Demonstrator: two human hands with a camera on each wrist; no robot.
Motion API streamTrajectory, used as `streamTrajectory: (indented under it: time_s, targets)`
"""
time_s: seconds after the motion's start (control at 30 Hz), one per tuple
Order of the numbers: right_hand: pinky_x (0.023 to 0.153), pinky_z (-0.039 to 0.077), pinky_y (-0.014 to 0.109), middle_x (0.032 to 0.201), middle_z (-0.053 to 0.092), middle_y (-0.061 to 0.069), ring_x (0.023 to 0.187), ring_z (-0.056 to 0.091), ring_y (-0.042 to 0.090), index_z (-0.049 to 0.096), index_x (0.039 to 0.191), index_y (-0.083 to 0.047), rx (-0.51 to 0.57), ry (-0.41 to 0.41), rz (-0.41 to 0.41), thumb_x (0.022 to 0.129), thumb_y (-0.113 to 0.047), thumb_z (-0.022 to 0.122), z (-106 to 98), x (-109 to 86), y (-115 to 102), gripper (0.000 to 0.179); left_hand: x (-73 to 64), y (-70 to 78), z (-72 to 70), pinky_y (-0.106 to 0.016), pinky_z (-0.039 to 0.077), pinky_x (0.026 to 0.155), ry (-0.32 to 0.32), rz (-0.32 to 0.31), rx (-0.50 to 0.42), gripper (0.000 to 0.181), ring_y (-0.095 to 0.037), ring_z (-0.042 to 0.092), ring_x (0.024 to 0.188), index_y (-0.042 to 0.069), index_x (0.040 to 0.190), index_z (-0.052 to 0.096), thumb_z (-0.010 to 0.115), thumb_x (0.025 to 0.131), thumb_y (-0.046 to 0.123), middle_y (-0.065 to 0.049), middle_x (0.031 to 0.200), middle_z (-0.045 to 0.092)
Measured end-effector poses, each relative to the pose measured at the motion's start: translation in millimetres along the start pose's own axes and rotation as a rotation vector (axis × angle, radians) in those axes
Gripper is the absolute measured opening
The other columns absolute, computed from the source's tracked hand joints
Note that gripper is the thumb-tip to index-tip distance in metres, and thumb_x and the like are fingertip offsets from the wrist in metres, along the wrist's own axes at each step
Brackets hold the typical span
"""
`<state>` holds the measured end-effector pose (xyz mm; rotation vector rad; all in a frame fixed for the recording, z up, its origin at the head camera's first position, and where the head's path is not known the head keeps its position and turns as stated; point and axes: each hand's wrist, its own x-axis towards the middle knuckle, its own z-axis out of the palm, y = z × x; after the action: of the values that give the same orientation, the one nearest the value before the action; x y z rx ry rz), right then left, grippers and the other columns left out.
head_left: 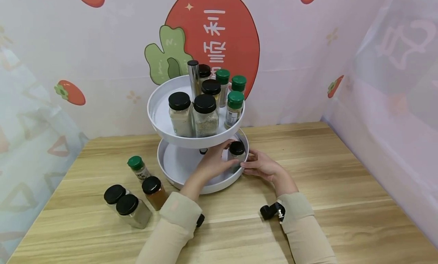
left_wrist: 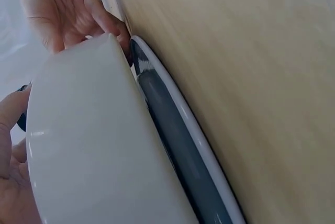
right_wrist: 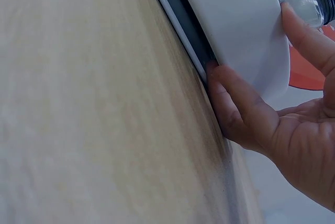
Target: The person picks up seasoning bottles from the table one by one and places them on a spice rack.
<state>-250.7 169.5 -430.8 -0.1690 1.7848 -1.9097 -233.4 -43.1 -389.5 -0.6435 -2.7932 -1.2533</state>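
A two-tier white turntable stands on the table. Inside its lower tray [head_left: 178, 161], near the right rim, is a clear jar with a black lid [head_left: 237, 148]. My left hand [head_left: 213, 163] reaches over this tray and grips the jar, thumb on the near side and fingers behind. From the right, my right hand [head_left: 263, 167] holds the tray's edge. The right wrist view shows its thumb up at the rim close to the jar [right_wrist: 303, 4] and its curled fingers [right_wrist: 238, 98] low at the tray's underside, just above the dark base ring.
The upper tray [head_left: 195, 143] bears several black-lidded jars, green-capped bottles and a tall silver cylinder [head_left: 193, 78]. Left of the turntable stand a green-capped bottle [head_left: 139, 169], a jar of orange-brown spice [head_left: 155, 195] and two more black-lidded jars [head_left: 137, 214]. A printed cloth hangs behind.
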Motion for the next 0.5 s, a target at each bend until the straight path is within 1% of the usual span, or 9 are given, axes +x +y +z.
streamTrajectory:
  time_s: [0.07, 0.17, 0.23, 0.33, 0.4, 0.5]
  targets:
    - [0.086, 0.058, 0.022, 0.151, 0.035, 0.032, 0.103, 0.061, 0.011, 0.004, 0.158, -0.001, -0.003, 0.001, -0.001, 0.094, 0.005, 0.055, 0.4, 0.7, 0.4, 0.082, -4.6, -1.6, -3.8, -0.045, 0.042, 0.115, 0.008, -0.029, 0.009, 0.064, -0.028, 0.049, 0.137, 0.014, 0.144, 0.05, 0.076, 0.088, 0.029, -0.009, 0.143, 0.056]
    - [0.086, 0.058, 0.022, 0.149, 0.037, 0.032, 0.101, 0.061, 0.011, 0.005, 0.158, -0.001, -0.004, 0.005, 0.0, 0.094, 0.005, 0.056, 0.6, 2.0, 1.2, 0.082, -13.9, -5.2, -10.1, -0.047, 0.04, 0.116, 0.044, -0.038, 0.03, 0.063, -0.031, 0.047, 0.138, 0.013, 0.143, 0.051, 0.075, 0.088, 0.03, -0.01, 0.143, 0.056]
    - [0.086, 0.057, 0.022, 0.148, 0.038, 0.031, 0.1, 0.062, 0.01, 0.004, 0.158, 0.0, -0.008, 0.002, -0.005, 0.094, 0.005, 0.057, -0.1, 2.7, 1.8, 0.082, -21.0, -6.8, -14.2, -0.048, 0.041, 0.114, 0.079, -0.012, 0.034, 0.06, -0.033, 0.049, 0.135, 0.011, 0.141, 0.054, 0.075, 0.087, 0.028, -0.013, 0.14, 0.058]
    - [0.085, 0.057, 0.022, 0.148, 0.038, 0.032, 0.099, 0.061, 0.01, 0.004, 0.157, 0.001, -0.007, -0.001, -0.009, 0.094, 0.005, 0.056, -0.2, 2.8, 1.8, 0.083, -31.1, -7.4, -19.8, -0.048, 0.043, 0.112, 0.117, 0.034, 0.011, 0.055, -0.034, 0.054, 0.13, 0.009, 0.137, 0.056, 0.075, 0.087, 0.024, -0.015, 0.135, 0.061]
    - [0.085, 0.057, 0.022, 0.149, 0.037, 0.032, 0.1, 0.061, 0.01, 0.004, 0.158, 0.0, -0.006, -0.002, -0.008, 0.094, 0.005, 0.056, -0.2, 2.3, 1.3, 0.083, -37.0, -7.5, -23.1, -0.048, 0.045, 0.111, 0.125, 0.06, -0.004, 0.054, -0.032, 0.056, 0.128, 0.007, 0.136, 0.057, 0.076, 0.087, 0.023, -0.015, 0.133, 0.063]
    - [0.085, 0.057, 0.022, 0.151, 0.033, 0.033, 0.101, 0.061, 0.01, 0.003, 0.158, -0.001, 0.0, -0.002, 0.002, 0.094, 0.006, 0.055, 0.2, 1.9, 0.6, 0.083, -45.3, -7.5, -28.3, -0.046, 0.047, 0.11, 0.12, 0.072, -0.017, 0.052, -0.029, 0.058, 0.127, 0.008, 0.135, 0.058, 0.076, 0.088, 0.021, -0.013, 0.131, 0.064]
